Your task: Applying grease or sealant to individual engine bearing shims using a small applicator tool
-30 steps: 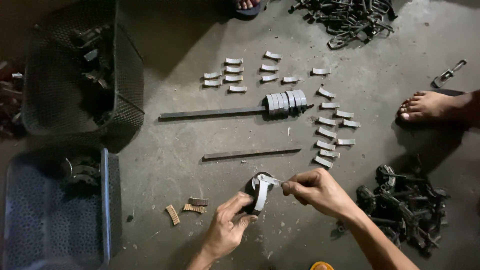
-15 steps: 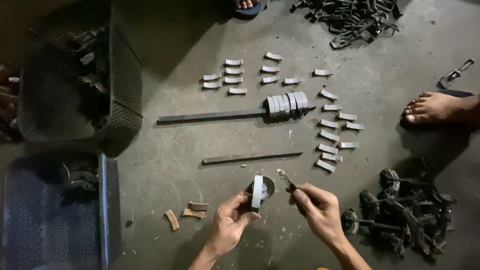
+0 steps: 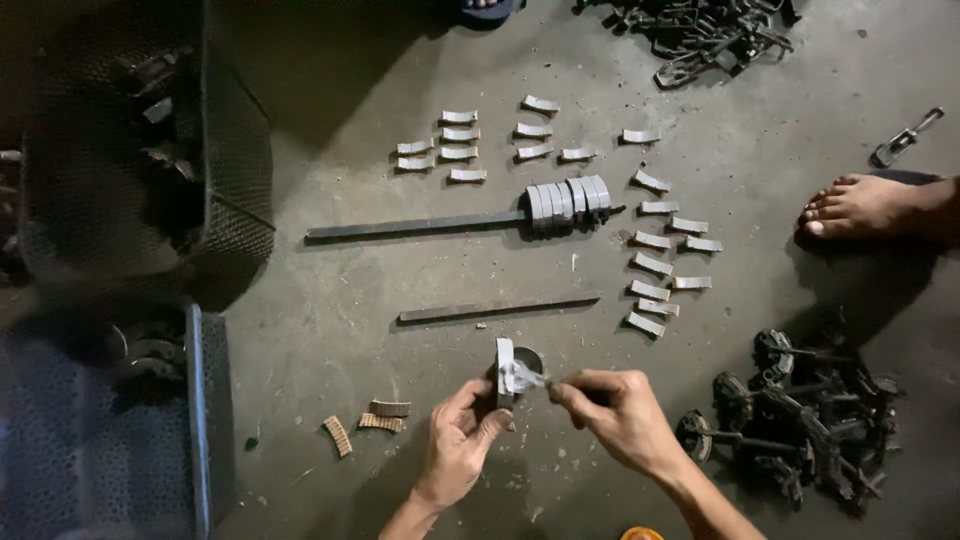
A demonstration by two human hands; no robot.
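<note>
My left hand [image 3: 458,440] grips a flat grey metal block [image 3: 505,368] that stands on edge over a small round dark part [image 3: 527,358] on the concrete floor. My right hand [image 3: 620,410] pinches a thin metal tool [image 3: 532,380] whose tip touches the block's right face. Just beyond the hands lies a bare metal bar [image 3: 498,308]. A longer bar [image 3: 415,228] farther off carries a stack of grey blocks [image 3: 568,200] at its right end.
Several small grey curved plates [image 3: 655,265] lie in rows beyond and to the right. Brown ridged pieces [image 3: 366,422] sit left of my left hand. Black mesh baskets [image 3: 130,160] stand at left, dark metal parts [image 3: 800,420] heap at right, a person's bare foot [image 3: 860,205] rests far right.
The right hand has drawn in from the right toward the block, bringing the thin tool against it. The left hand has closed more firmly round the upright block.
</note>
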